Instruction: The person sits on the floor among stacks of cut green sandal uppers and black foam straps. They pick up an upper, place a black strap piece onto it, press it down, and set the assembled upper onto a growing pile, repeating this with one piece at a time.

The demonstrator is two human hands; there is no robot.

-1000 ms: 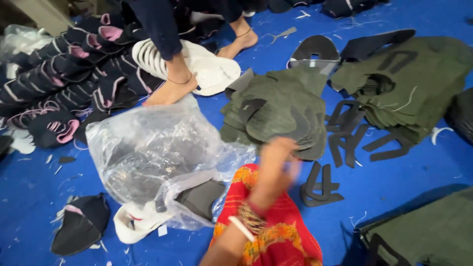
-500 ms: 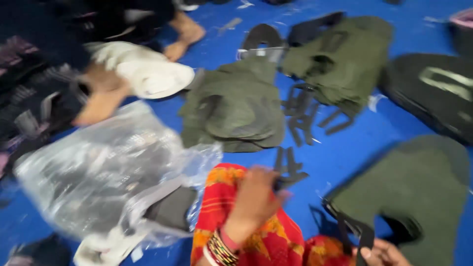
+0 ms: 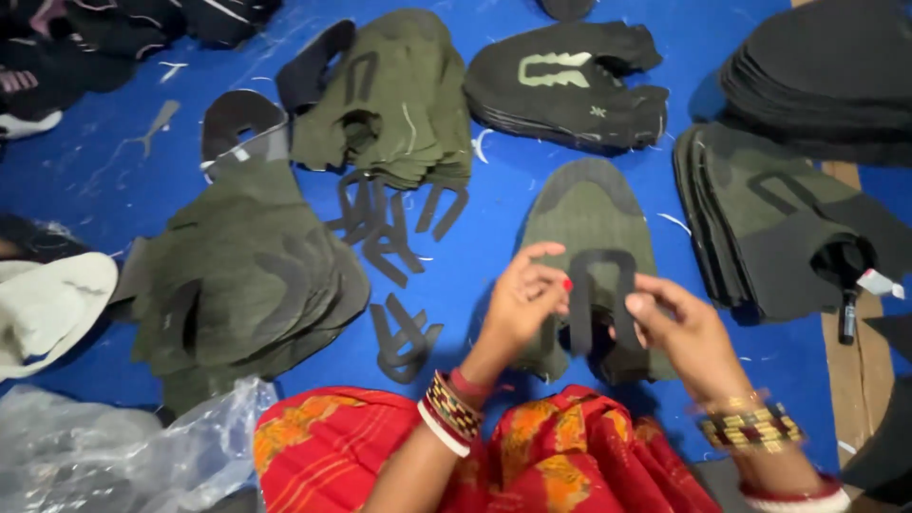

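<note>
My left hand point(image 3: 525, 302) and my right hand point(image 3: 676, 328) together pinch a dark U-shaped cut piece point(image 3: 598, 294) by its two legs. They hold it just over an olive-green shoe-upper piece point(image 3: 587, 214) that lies flat on the blue floor point(image 3: 494, 218). Both wrists wear bangles. My lap, in red and orange cloth point(image 3: 475, 456), fills the bottom of the view. Several more dark U-shaped pieces point(image 3: 389, 233) lie loose on the floor to the left of my hands.
Stacks of olive uppers lie at left point(image 3: 237, 275), upper middle point(image 3: 399, 95) and right point(image 3: 760, 218). Black uppers point(image 3: 570, 81) sit at the top, with a dark pile point(image 3: 826, 76) at top right. A clear plastic bag point(image 3: 114, 456) is at bottom left, a white sole point(image 3: 47, 304) at left.
The view swung right, away from the plastic bag and another person's feet. My left hand picked a U-shaped piece off the floor and both hands now hold it over the olive upper.
</note>
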